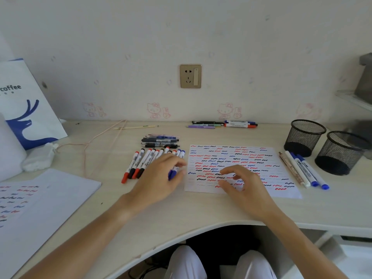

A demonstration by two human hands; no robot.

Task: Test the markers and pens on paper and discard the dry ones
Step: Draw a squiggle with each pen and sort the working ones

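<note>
Left grip picks a blue-capped marker from the row; right grip waits loose over the paper.

Your left hand (161,178) pinches a blue marker (173,172) near its cap end, at the right edge of the row of markers (141,162) on the desk (181,214). It is a light, stiff, smooth plastic barrel, likely slippery, so take it mid-barrel, behind the cap. Your right hand (239,184), fingers relaxed and holding nothing, hovers on the thin, flimsy paper (281,172) just right of your grip; press it flat or it may slide. Two stiff wire-mesh cups (305,137) stand well beyond.
</note>
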